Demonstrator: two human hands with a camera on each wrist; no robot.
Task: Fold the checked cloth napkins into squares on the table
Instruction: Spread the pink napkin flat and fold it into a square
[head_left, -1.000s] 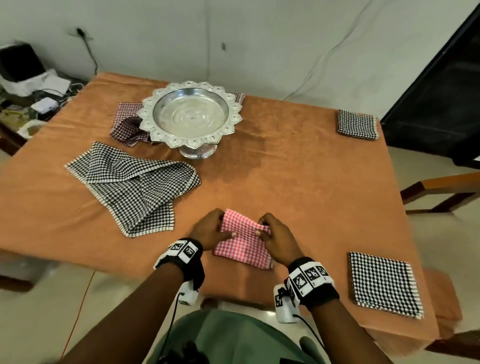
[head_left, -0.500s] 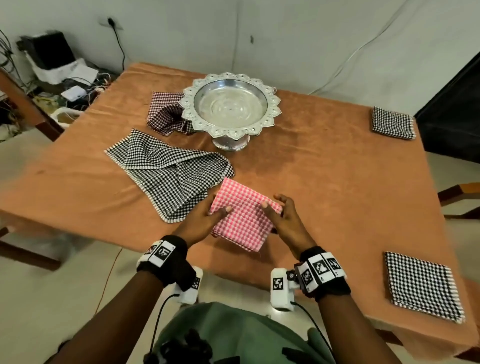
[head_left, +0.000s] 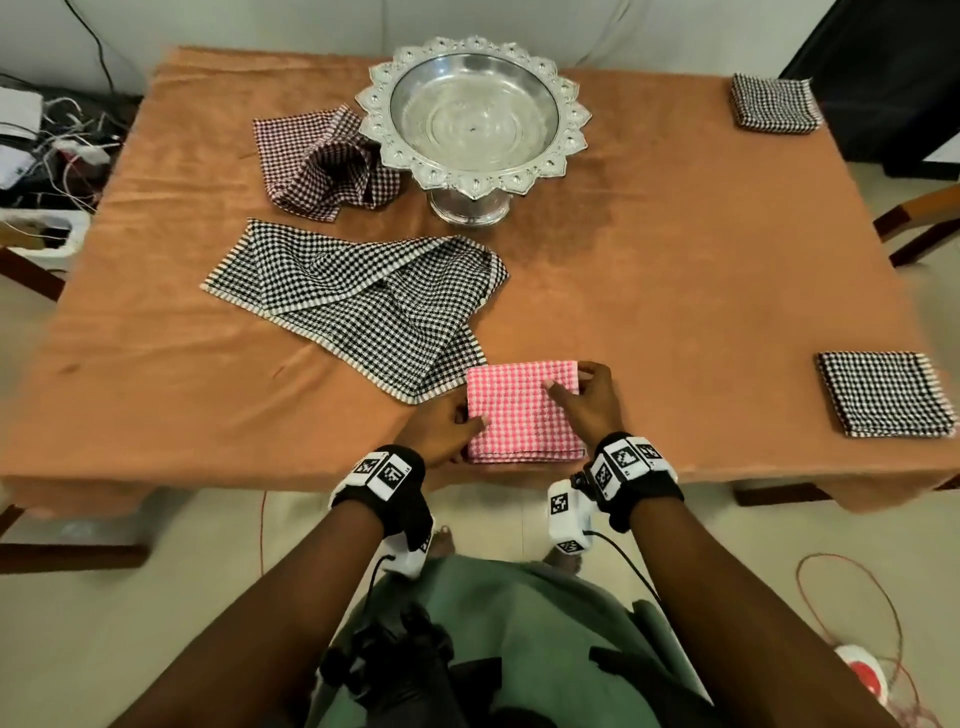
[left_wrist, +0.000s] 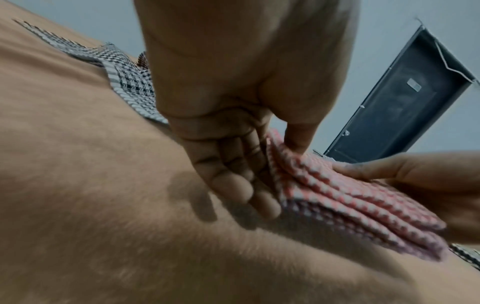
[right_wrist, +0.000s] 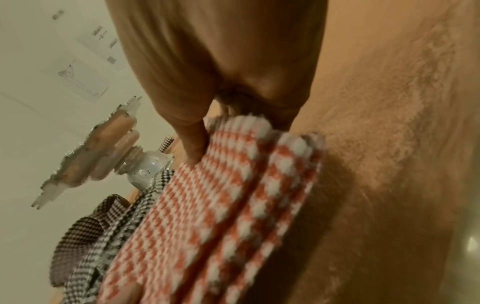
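1. While the pink checked napkin (head_left: 524, 410) sat folded into a square at the near edge of the table (head_left: 675, 270), we kept both hands on it, most likely so its stacked layers would not spring open.
2. Our left hand (head_left: 441, 431) pinched the left edge, thumb on top and fingers curled under the layers; the left wrist view showed the folds bunched against those fingers (left_wrist: 233, 185).
3. Our right hand (head_left: 587, 405) pinched the far right corner, thumb pressing the top face and fingers wrapped behind the edge, which we judged squared the corner.
4. We had the napkin close to our body because short reach gives better control; its far left corner just overlapped the unfolded black checked napkin (head_left: 363, 306).
5. That black napkin lay loose mid-table, and a crumpled maroon checked napkin (head_left: 322, 161) lay beside the silver pedestal bowl (head_left: 472, 124), both apparently waiting their turn.
6. Two folded black squares (head_left: 883, 400) (head_left: 774, 104) sat well apart along the right side, seemingly parked clear of our working space.
7. We judged this fold nearly finished, needing only flattening and setting aside.
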